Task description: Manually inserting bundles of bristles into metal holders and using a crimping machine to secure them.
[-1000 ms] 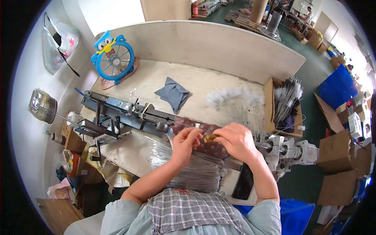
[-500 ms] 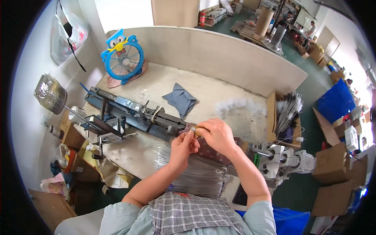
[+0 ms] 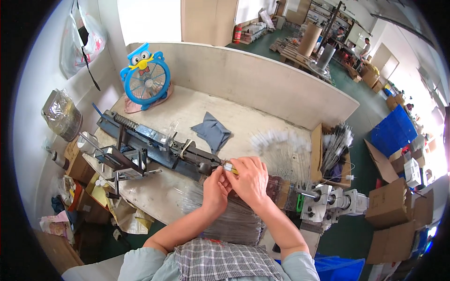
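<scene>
A long dark metal bench device (image 3: 150, 138) with a coil spring lies slantwise across the worktable, and both hands meet at its near right end. My right hand (image 3: 249, 180) is closed around a small yellow piece with a pale, shiny part (image 3: 229, 167); its exact kind is unclear. Just left of it, my left hand (image 3: 216, 191) has its fingers pinched together by the end of the device. Whatever sits between those fingertips is too small to name. Below the hands lies a thick bundle of thin, straight metal wires (image 3: 229, 222).
A grey cloth (image 3: 212, 132) and a blue cartoon-shaped fan (image 3: 146, 80) are farther back on the table. Wire pieces with white tufts (image 3: 281, 140) lie at right, beside an open cardboard box (image 3: 317, 152). A metal motor unit (image 3: 333, 202) juts from the right edge.
The view has shifted slightly. My right hand has turned more over the yellow piece, with its knuckles now up; my left hand stays pinched beside it.
</scene>
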{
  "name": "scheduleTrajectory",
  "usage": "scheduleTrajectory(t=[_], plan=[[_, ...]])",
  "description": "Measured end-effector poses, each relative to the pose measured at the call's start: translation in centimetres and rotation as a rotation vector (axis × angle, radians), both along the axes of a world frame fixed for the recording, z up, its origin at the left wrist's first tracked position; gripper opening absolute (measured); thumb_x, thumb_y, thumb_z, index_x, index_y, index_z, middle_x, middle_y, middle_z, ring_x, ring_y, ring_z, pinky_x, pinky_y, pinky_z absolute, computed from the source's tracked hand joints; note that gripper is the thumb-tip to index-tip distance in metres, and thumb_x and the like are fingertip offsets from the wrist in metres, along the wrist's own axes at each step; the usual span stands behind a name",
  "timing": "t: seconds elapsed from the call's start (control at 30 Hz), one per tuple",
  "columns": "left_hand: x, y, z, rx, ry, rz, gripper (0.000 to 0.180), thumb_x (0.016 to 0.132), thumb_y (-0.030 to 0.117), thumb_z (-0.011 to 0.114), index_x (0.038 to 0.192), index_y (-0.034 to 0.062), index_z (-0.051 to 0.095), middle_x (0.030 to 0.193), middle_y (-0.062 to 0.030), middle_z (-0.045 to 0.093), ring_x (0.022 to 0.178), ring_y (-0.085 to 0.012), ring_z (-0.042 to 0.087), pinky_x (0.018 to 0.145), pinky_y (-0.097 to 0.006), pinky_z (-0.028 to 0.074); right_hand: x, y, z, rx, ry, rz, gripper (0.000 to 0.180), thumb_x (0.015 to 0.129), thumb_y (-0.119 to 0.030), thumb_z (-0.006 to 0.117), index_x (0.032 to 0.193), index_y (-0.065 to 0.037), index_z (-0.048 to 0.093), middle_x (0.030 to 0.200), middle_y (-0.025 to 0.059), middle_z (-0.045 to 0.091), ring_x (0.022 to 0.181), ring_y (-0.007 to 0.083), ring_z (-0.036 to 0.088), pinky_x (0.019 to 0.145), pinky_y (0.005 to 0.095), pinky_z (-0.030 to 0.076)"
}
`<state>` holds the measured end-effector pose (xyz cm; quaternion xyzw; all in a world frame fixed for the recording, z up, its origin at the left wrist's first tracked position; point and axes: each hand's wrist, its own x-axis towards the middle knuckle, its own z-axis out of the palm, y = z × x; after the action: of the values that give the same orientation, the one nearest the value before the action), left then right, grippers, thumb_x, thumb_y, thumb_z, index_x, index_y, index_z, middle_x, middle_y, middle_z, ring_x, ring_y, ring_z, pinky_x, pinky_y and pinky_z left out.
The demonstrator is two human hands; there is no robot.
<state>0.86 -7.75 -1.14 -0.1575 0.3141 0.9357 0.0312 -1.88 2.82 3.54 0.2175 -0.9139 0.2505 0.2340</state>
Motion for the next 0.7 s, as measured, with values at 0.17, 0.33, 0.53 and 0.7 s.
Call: scheduleTrajectory(t=[0.17,0.33,0.53,0.7], plan=[[-0.1,1.1,0.1,-0.018,-0.005,0.024,0.013,0.092,0.017,0.052,0.096,0.0059,0.055,0.093,-0.0054,0.062,0.086,-0.0148,0.062,0.075,-0.029,0.05,0.1,1.7,0.0,-0.003,0.086,0.035,0.026,0.068,-0.019,0.071,0.093,-0.015,0.069,0.088,0.0,0.061,0.089,0.0209,0.055,0.077,0.0358,0.041],[-0.2,0.7,0.5,-0.031,0.017,0.09,0.007,0.088,0.009,0.055,0.094,0.0044,0.055,0.093,-0.0055,0.062,0.085,-0.0149,0.062,0.074,-0.029,0.051,-0.3,2.1,-0.1,-0.02,0.111,0.121,0.019,0.07,-0.017,0.069,0.089,-0.017,0.069,0.086,-0.0023,0.059,0.09,0.0184,0.053,0.077,0.0354,0.039],[-0.3,1.4,0.5,-0.065,0.039,0.06,0.01,0.086,0.004,0.056,0.096,0.003,0.055,0.095,-0.0062,0.062,0.087,-0.0147,0.061,0.077,-0.028,0.05,-0.3,4.1,-0.2,-0.039,0.094,0.135,0.02,0.067,-0.017,0.072,0.088,-0.016,0.07,0.09,-0.0013,0.061,0.092,0.021,0.054,0.078,0.0361,0.04],[-0.2,0.7,0.0,-0.038,0.029,0.072,0.011,0.086,0.004,0.055,0.097,0.0025,0.055,0.095,-0.006,0.061,0.087,-0.0141,0.061,0.077,-0.027,0.05,0.0,2.1,0.1,-0.016,0.089,0.14,0.025,0.067,-0.015,0.072,0.092,-0.015,0.071,0.092,0.0003,0.061,0.095,0.022,0.054,0.08,0.0366,0.041]])
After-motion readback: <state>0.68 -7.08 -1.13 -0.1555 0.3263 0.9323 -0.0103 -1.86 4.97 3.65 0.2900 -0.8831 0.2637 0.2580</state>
